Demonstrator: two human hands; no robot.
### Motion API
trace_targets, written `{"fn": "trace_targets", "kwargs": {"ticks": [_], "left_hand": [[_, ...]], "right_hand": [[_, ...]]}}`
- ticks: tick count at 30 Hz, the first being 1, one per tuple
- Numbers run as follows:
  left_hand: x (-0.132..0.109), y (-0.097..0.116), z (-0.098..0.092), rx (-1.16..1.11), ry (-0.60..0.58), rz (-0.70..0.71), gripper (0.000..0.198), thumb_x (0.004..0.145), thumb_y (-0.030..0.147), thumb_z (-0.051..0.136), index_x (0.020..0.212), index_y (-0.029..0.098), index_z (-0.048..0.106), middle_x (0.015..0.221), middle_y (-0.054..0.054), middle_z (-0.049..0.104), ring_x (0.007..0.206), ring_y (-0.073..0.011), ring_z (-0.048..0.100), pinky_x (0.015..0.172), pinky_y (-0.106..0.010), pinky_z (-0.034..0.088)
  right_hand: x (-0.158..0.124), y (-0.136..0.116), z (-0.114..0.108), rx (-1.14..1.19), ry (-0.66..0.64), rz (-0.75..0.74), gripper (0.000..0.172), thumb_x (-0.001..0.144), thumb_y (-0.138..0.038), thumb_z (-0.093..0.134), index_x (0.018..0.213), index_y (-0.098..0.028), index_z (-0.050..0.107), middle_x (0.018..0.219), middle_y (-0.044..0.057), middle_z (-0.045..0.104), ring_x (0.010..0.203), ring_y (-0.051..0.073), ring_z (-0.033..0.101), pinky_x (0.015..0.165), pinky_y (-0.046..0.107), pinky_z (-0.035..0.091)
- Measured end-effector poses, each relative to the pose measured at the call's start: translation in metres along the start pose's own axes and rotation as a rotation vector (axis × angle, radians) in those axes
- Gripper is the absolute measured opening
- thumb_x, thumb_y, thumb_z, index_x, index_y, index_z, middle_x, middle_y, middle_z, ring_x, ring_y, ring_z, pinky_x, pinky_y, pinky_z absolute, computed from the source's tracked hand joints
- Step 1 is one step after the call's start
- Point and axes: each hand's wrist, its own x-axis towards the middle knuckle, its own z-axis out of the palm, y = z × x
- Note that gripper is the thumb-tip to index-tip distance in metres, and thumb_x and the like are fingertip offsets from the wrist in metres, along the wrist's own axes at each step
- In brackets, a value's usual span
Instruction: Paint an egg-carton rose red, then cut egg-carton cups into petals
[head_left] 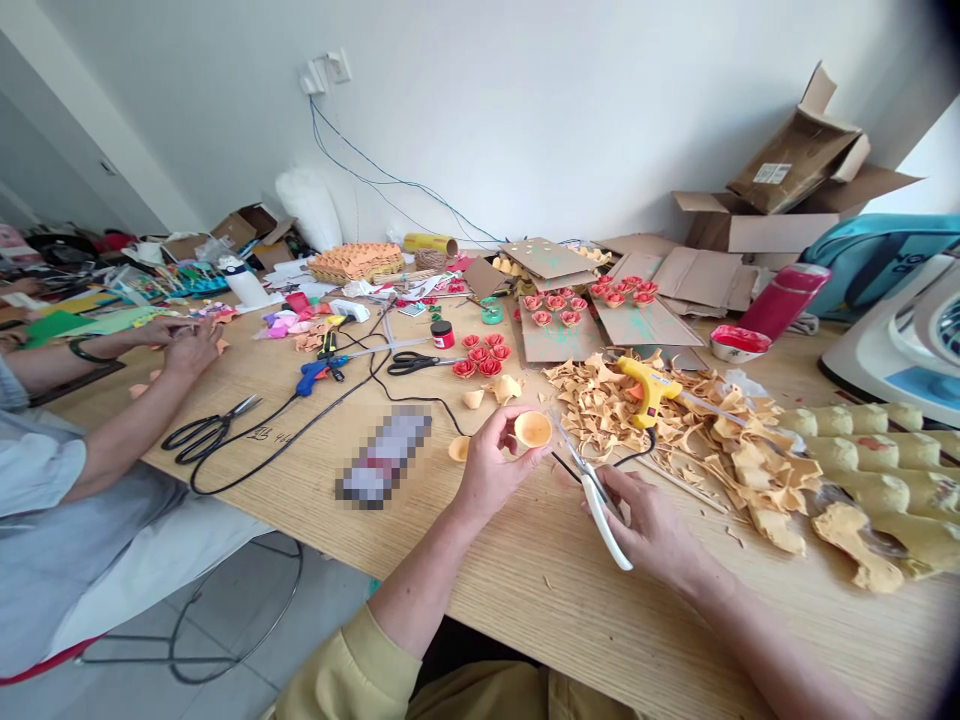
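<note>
My left hand point(499, 465) holds a small round orange cup point(532, 429) between thumb and fingers, its hollow side showing. Close on its right, my right hand point(641, 515) grips white-handled scissors point(604, 520), whose blades point up and left beside the cup. On the table behind my left hand lies another orange cup point(459, 449), partly hidden. Orange scraps point(592, 410) are heaped beyond my right hand, with a yellow glue gun point(646, 390) on them.
Red paper-like flowers point(481, 355) stand near black scissors point(420, 362) and a blue glue gun point(319, 370). Cables cross the wooden table point(300, 500). A pixelated object point(384, 457) lies left of my left hand. At the left, another person's hands point(187, 345) work. Egg trays point(877, 470) lie right.
</note>
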Motion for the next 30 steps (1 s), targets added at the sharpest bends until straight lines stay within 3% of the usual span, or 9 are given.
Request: {"fn": "trace_targets", "kwargs": {"ticks": [6,30], "left_hand": [[-0.0018,0.0011,0.0016,0.014,-0.024,0.01,0.04,0.075,0.031,0.081,0.11,0.019,0.063,0.105,-0.007,0.071,0.082,-0.0149,0.061,0.068,-0.024,0.046],[-0.0038,0.0015,0.0024,-0.099,-0.135,-0.039,0.044,0.071,0.03,0.083,0.107,0.02,0.06,0.105,-0.006,0.068,0.088,-0.0162,0.064,0.079,-0.027,0.053]], "right_hand": [[0.0008,-0.0047,-0.0006,-0.084,0.07,-0.065,0.024,0.096,-0.04,0.049,0.078,-0.024,0.05,0.071,0.002,0.062,0.065,0.017,0.054,0.072,0.033,0.039],[0.0005,-0.0021,-0.001,-0.152,0.121,-0.151,0.027,0.096,-0.038,0.05,0.074,-0.024,0.046,0.066,0.001,0.057,0.066,0.018,0.051,0.073,0.034,0.038]]}}
